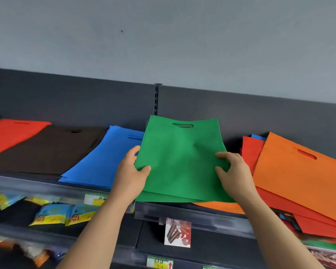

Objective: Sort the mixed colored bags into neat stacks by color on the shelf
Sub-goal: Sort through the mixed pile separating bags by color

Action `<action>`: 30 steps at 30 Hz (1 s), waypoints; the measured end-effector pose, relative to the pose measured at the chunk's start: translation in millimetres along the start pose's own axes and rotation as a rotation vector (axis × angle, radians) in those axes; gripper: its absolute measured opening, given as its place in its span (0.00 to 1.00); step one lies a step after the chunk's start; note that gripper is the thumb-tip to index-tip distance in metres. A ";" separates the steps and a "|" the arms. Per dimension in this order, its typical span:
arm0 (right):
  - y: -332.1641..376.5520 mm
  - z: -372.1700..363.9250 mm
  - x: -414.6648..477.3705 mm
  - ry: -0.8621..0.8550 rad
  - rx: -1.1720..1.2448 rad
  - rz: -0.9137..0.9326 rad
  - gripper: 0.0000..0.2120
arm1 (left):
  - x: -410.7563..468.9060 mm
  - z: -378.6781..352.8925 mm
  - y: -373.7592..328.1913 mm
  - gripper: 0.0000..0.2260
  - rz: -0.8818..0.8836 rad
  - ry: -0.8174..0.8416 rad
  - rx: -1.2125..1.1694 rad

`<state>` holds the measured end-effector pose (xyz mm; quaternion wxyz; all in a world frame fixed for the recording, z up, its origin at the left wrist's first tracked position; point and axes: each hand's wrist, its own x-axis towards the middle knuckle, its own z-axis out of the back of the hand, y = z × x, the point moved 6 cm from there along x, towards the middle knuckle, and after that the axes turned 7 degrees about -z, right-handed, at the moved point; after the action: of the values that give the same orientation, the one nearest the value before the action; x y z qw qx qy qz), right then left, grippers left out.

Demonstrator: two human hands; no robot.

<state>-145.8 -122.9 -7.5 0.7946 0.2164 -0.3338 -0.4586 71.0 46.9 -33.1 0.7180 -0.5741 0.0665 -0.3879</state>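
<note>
at the shelf [182, 212] front, the left hand [131, 172] and right hand [236, 171] each pinch a side edge of a flat green bag [180, 160] atop other green ones, between blue bags [105, 158] and orange bags [299, 171], its cut-out handle farthest.

A green bag [180, 158] with a die-cut handle slot is lying flat, slot toward the back panel, atop a small green stack [163, 198] at the front edge of the shelf [182, 214], the left hand [130, 175] and right hand [235, 175] gripping its side edges; to its left, blue bags [105, 162], dark brown bags [47, 150] and a red bag [10, 134] are resting side by side; to its right, an orange bag [299, 175] is sprawling askew over loose red bags [250, 150], a blue corner [258, 137] peeking out behind; another orange sheet [221, 207] is lying under the green stack.
</note>
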 end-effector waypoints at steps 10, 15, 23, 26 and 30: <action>161.4 -146.1 -25.4 0.165 0.045 0.096 0.21 | 19.9 195.3 79.9 0.26 0.067 -0.098 0.211; 232.0 -216.8 -44.9 0.231 0.103 0.124 0.20 | 23.9 287.0 118.1 0.26 0.104 -0.122 0.288; 331.4 -312.6 -57.8 0.323 0.155 0.217 0.20 | 36.2 396.9 164.7 0.27 0.163 -0.223 0.413; 362.0 -344.0 -52.6 0.349 0.170 0.240 0.20 | 49.7 428.3 181.7 0.27 0.185 -0.261 0.415; 400.2 -386.4 -39.4 0.371 0.190 0.263 0.21 | 76.0 465.6 208.8 0.26 0.196 -0.299 0.414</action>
<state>355.7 120.5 -24.6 0.8713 0.3254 -0.2489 -0.2701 475.6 366.9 -34.8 0.8561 -0.4568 -0.0655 -0.2329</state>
